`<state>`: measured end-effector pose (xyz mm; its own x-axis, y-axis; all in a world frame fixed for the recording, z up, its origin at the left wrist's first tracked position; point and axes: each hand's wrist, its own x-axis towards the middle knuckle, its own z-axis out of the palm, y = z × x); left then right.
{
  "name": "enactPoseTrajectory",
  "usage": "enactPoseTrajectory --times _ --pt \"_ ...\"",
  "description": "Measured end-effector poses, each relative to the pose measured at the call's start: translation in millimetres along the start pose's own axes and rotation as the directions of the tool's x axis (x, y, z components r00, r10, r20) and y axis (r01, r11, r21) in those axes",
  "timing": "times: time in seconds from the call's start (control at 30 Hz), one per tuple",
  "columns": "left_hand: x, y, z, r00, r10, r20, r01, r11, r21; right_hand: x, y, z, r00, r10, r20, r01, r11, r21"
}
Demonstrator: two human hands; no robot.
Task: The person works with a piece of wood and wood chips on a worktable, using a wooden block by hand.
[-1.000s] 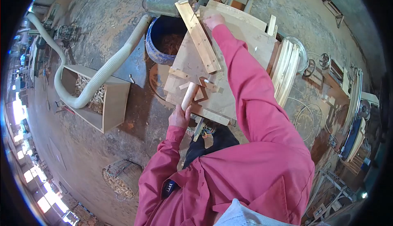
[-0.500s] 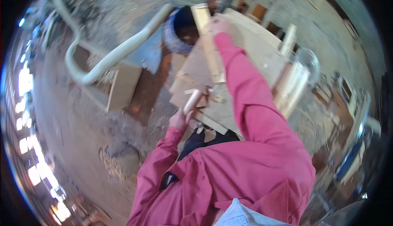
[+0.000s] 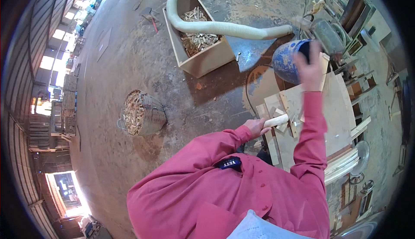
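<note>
My left hand [image 3: 257, 128] is closed around one end of a pale, rounded wooden piece [image 3: 276, 121], which points right over the work table [image 3: 333, 109]. My right hand [image 3: 310, 68] is smeared by motion, but thumb and fingers look spread apart. It is above the far end of the table, in front of the blue drum's dark mouth. A wooden strip [image 3: 324, 68] shows just right of this hand and is partly hidden by the hand and forearm. Short wood offcuts [image 3: 281, 113] lie on the table by the rounded piece.
A blue drum [image 3: 285, 61] stands beyond the table. A ribbed hose [image 3: 233, 29] crosses a wooden box [image 3: 207, 59] of offcuts. Left on the floor is a wire basket [image 3: 153, 115] full of wood scraps. Pale boards [image 3: 343, 165] are stacked by the table's right side.
The view has swung left, bringing the basket and whole box into sight. My right hand has come off the strip's far end. My left hand still grips the rounded piece.
</note>
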<state>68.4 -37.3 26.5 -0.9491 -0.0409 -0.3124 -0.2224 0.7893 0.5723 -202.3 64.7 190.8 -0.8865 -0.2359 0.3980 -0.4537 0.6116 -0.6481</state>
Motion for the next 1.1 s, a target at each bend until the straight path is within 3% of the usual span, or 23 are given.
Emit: enactPoseTrajectory --times 0.03,0.1,0.17,0.23,0.3,0.37,0.4,0.47,0.57,0.67,0.73,0.8,0.9,1.03,1.1 --pt "-1 -7 0 1.000 0.016 -0.015 -0.016 1.000 -0.008 -11 -65 9 0.955 -0.295 -0.025 0.296 0.949 0.109" --pt "-5 -12 -5 0.999 0.038 -0.025 -0.039 0.999 -0.011 -59 -105 28 0.864 -0.496 -0.084 0.502 0.861 0.081" --pt "-14 -16 -2 0.994 0.064 -0.086 -0.068 0.996 -0.052 -110 -97 44 0.936 -0.346 0.066 0.319 0.912 0.258" --pt "-15 -24 9 0.997 0.051 -0.054 -0.055 0.995 -0.081 -172 -55 57 0.955 -0.174 0.241 0.075 0.926 0.370" --pt "-14 -28 8 0.997 0.033 -0.069 -0.037 0.998 -0.049 -227 -24 37 0.867 0.098 0.488 -0.238 0.943 0.234" --pt "-20 -24 -4 0.998 -0.020 -0.058 0.015 0.997 -0.080 -273 3 14 0.855 0.197 0.480 -0.300 0.942 0.148" --pt "-20 -22 -6 0.998 -0.057 0.002 0.057 0.995 -0.087 -299 12 -1 0.833 0.305 0.461 -0.372 0.927 0.058" --pt "-13 -23 2 0.992 -0.091 0.091 0.102 0.987 -0.126 -336 20 -29 0.845 0.415 0.336 -0.464 0.882 0.079" --pt "1 -35 18 0.980 -0.094 0.177 0.097 0.995 -0.010 -366 33 -67 0.844 0.516 0.147 -0.490 0.853 -0.181" --pt "-8 -22 11 1.000 0.014 -0.025 -0.011 0.993 0.114 -378 49 -99 0.866 0.494 -0.074 -0.493 0.821 -0.289" --pt "-8 -29 19 0.998 0.055 -0.038 -0.050 0.992 0.119 -384 64 -119 0.853 0.497 -0.161 -0.522 0.808 -0.273" --pt "-13 -29 24 0.996 0.083 -0.041 -0.076 0.987 0.142 -388 80 -136 0.857 0.436 -0.273 -0.513 0.766 -0.387" --pt "-12 -30 24 0.995 0.087 -0.044 -0.078 0.982 0.174 -377 102 -153 0.837 0.425 -0.344 -0.544 0.713 -0.444" --pt "-9 -29 22 0.996 0.079 -0.051 -0.071 0.986 0.152 -363 134 -155 0.754 0.589 -0.291 -0.631 0.525 -0.571" --pt "-9 -28 22 0.996 0.076 -0.049 -0.068 0.987 0.148 -371 150 -130 0.801 0.503 -0.325 -0.570 0.475 -0.670"
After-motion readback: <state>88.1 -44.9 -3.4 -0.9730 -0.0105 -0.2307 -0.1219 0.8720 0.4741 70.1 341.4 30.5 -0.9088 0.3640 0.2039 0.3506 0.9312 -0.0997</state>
